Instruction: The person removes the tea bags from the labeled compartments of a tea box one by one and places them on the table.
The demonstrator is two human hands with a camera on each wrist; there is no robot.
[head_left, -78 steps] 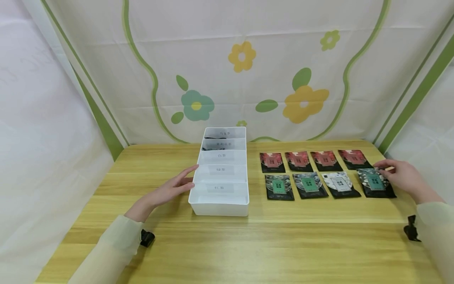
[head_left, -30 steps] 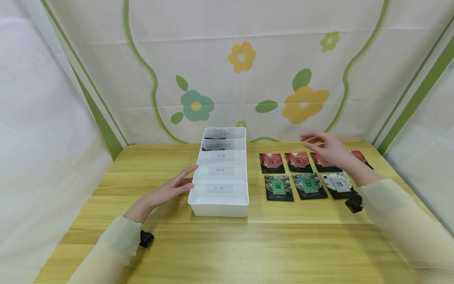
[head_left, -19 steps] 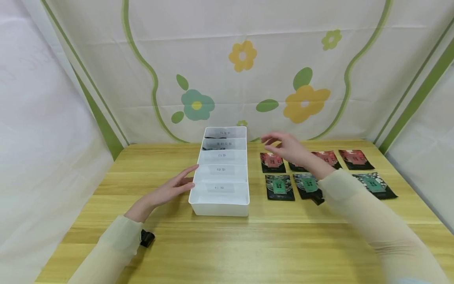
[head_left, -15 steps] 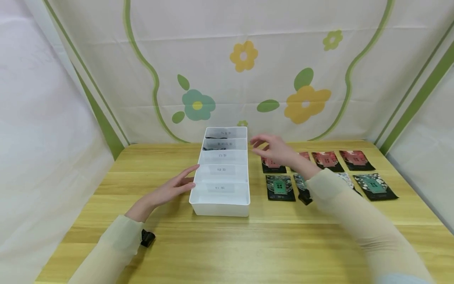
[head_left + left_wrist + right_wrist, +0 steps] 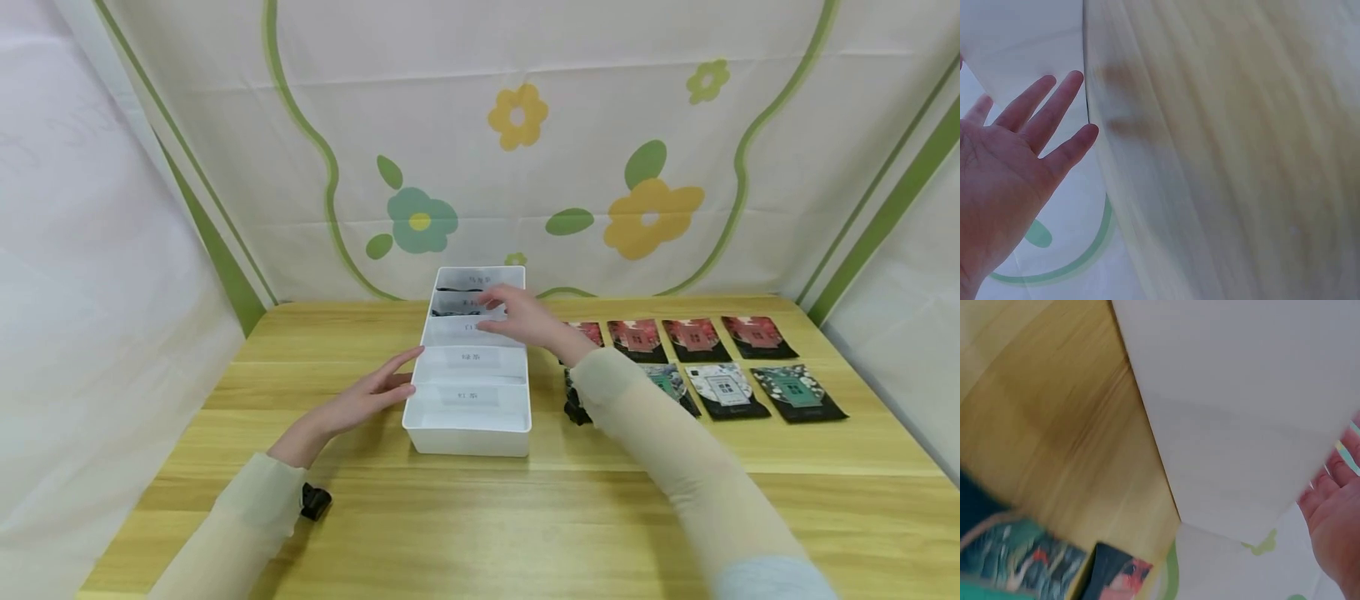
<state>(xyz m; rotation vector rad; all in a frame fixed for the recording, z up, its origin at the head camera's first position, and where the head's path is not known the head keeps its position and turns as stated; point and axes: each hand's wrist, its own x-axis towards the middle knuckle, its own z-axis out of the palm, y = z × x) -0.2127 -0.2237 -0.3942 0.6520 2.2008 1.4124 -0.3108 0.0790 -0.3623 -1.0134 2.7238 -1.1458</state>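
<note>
A long white divided box [image 5: 465, 442] with labelled compartments stands on the table. My left hand [image 5: 360, 404] rests its fingertips against the box's left side; in the left wrist view its fingers are extended and its palm shows. Over the middle compartments hangs my right hand [image 5: 525, 317], fingers loosely bent and nothing visible between them. It covers part of the labels. Dark packet edges [image 5: 456, 313] show in the two rear compartments. Right of the box lie several tea packets: a row with red fronts [image 5: 695, 339], and nearer ones including a white [image 5: 723, 390] and a teal one [image 5: 799, 392].
My right sleeve [image 5: 637, 417] crosses over the nearer packets and partly hides the leftmost ones. A black wrist device [image 5: 315, 502] sits under the left cuff. Behind the wooden table [image 5: 480, 533] hangs a white curtain [image 5: 330, 50] with flower prints.
My right hand has left the teal packet at the far right, travelled left above the packets and now is over the box. The teal packet stays on the table. My left hand has not moved.
</note>
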